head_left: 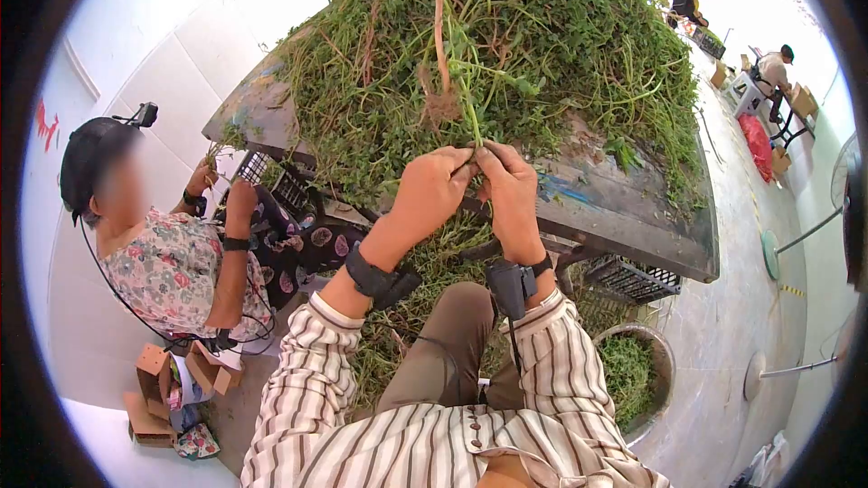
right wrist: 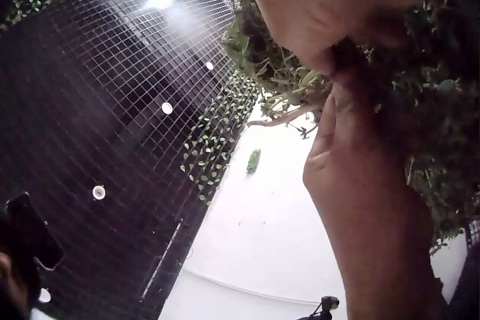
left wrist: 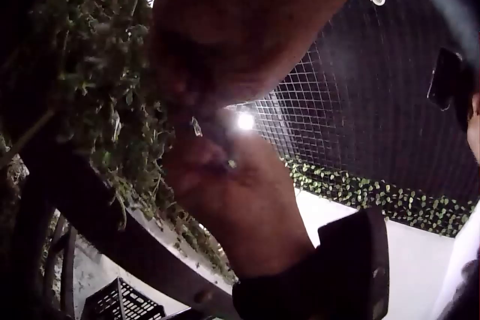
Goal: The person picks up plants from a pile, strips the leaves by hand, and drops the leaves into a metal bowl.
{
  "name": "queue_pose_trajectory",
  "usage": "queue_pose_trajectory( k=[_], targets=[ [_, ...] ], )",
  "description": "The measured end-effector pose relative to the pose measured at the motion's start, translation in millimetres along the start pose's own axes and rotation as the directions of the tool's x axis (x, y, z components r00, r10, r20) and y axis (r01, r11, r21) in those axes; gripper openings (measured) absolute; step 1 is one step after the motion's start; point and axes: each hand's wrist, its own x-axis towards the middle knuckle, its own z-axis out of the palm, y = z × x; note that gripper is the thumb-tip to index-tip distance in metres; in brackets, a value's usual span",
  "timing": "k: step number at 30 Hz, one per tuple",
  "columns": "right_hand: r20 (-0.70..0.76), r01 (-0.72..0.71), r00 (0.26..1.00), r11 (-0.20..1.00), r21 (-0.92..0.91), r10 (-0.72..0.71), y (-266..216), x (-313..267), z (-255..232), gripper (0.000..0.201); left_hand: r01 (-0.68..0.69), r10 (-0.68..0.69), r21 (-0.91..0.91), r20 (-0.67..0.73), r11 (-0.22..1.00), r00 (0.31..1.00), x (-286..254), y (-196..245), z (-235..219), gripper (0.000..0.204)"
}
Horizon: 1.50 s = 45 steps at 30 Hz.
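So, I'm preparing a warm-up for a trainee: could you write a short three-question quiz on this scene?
1. What are the left hand and right hand holding between them?
A) a black crate
B) a green stem
C) a cardboard box

2. True or false: the round tub at the head view's lower right holds greenery.

3. Fill in: the nearest other person is on the ____ side of the head view.

Key: 1. B; 2. True; 3. left.

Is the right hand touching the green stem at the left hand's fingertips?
Touching: in the head view, the right hand pinches the green stem with its fingertips.
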Motion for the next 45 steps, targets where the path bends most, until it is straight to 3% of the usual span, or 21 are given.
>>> queue_pose_trajectory(
  k=[3,5,6,7,9,10,12,16,19,21,22,24,26,28,30,34,36,40,41,43,45],
  targets=[
    [-0.047,-0.017,0.999,0.997,0.076,0.021,0.3,3.4,-5.0,0.02,0.137,-0.127,-0.079,0.13,0.987,0.983,8.6,-1.1,-12.0,0.023],
    [-0.068,-0.053,0.996,0.991,0.125,0.062,2.1,4.8,-9.4,0.019,0.437,-0.416,-0.235,0.135,0.868,0.899,19.5,6.2,-24.1,0.024],
    [-0.071,-0.052,0.995,0.986,0.16,0.064,2.8,5.8,-11.1,0.018,0.388,-0.395,-0.294,0.038,0.874,0.918,24.8,1.1,-27.7,0.027],
    [-0.073,-0.05,0.995,0.98,0.195,0.065,3.0,6.5,-11.7,0.018,0.387,-0.394,-0.293,0.038,0.874,0.918,32.8,-4.9,-30.1,0.027],
    [-0.064,-0.046,0.996,0.984,0.174,0.058,1.8,4.7,-10.5,0.018,0.416,-0.503,-0.425,-0.113,0.804,0.857,51.8,-16.9,-33.1,0.032],
    [-0.054,-0.042,0.997,0.988,0.152,0.05,0.6,4.0,-9.0,0.019,0.412,-0.501,-0.425,-0.119,0.806,0.857,60.6,-22.0,-33.3,0.032],
    [-0.062,-0.035,0.997,0.993,0.108,0.042,-0.4,2.4,-5.4,0.019,0.532,-0.588,-0.542,0.083,0.651,0.804,73.9,-30.7,-33.6,0.036],
    [-0.044,-0.011,0.999,0.995,0.095,0.016,4.4,4.2,-8.2,0.019,0.577,-0.573,-0.516,0.19,0.633,0.798,82.5,-34.8,-35.0,0.033],
    [-0.048,-0.027,0.998,0.996,0.091,0.031,0.1,3.2,-6.2,0.015,0.526,-0.586,-0.567,0.092,0.634,0.805,71.5,-41.8,-49.4,0.026],
    [-0.043,-0.029,0.999,0.997,0.074,0.033,2.5,5.6,-7.2,0.015,0.443,-0.629,-0.642,-0.081,0.626,0.773,59.6,-42.0,-62.4,0.019],
    [-0.034,-0.027,0.999,0.998,0.055,0.029,3.6,7.2,-7.4,0.015,0.447,-0.632,-0.638,-0.08,0.627,0.771,53.0,-42.7,-69.6,0.019],
    [-0.037,-0.008,0.999,0.999,0.036,0.009,5.7,9.1,-4.6,0.016,0.34,-0.664,-0.707,-0.241,0.619,0.708,37.6,-44.4,-86.8,0.018],
    [-0.038,0.009,0.999,1.0,0.018,-0.008,10.1,11.6,-1.0,0.017,0.286,-0.662,-0.734,-0.286,0.616,0.693,22.0,-50.7,-105.0,0.018],
    [-0.039,0.085,0.995,0.988,-0.13,-0.09,17.1,14.7,2.4,0.017,0.228,-0.659,-0.756,-0.33,0.613,0.676,4.8,-50.4,-121.3,0.019],
    [-0.049,0.097,0.993,0.985,-0.143,-0.104,22.0,14.7,6.4,0.017,0.179,-0.681,-0.767,-0.406,0.617,0.609,-13.0,-37.9,-136.0,0.018],
    [-0.054,0.109,0.991,0.971,-0.211,-0.123,25.5,15.9,9.3,0.016,0.099,-0.674,-0.798,-0.428,0.595,0.603,-59.0,-39.7,-161.7,0.017],
    [-0.054,0.104,0.992,0.976,-0.194,-0.116,27.6,14.1,10.1,0.016,0.112,-0.662,-0.736,-0.519,0.668,0.542,-81.8,-29.2,-165.3,0.013],
    [-0.058,0.084,0.994,0.974,-0.211,-0.098,26.5,14.8,8.4,0.016,0.038,-0.708,-0.771,-0.562,0.636,0.428,-129.5,-28.9,-188.7,0.012],
    [-0.052,0.098,0.992,0.968,-0.231,-0.113,27.2,15.1,8.3,0.017,0.047,-0.712,-0.77,-0.562,0.636,0.422,-135.1,-29.6,-191.9,0.012],
    [-0.054,0.097,0.992,0.969,-0.229,-0.112,25.5,15.4,9.5,0.018,-0.109,-0.713,-0.835,-0.521,0.539,0.469,-148.3,-31.7,-198.5,0.011],
    [-0.025,0.037,0.999,0.987,-0.158,-0.041,20.3,13.7,11.9,0.022,-0.1,-0.736,-0.854,-0.494,0.511,0.463,-152.3,-37.3,-199.1,0.011]
  ],
)
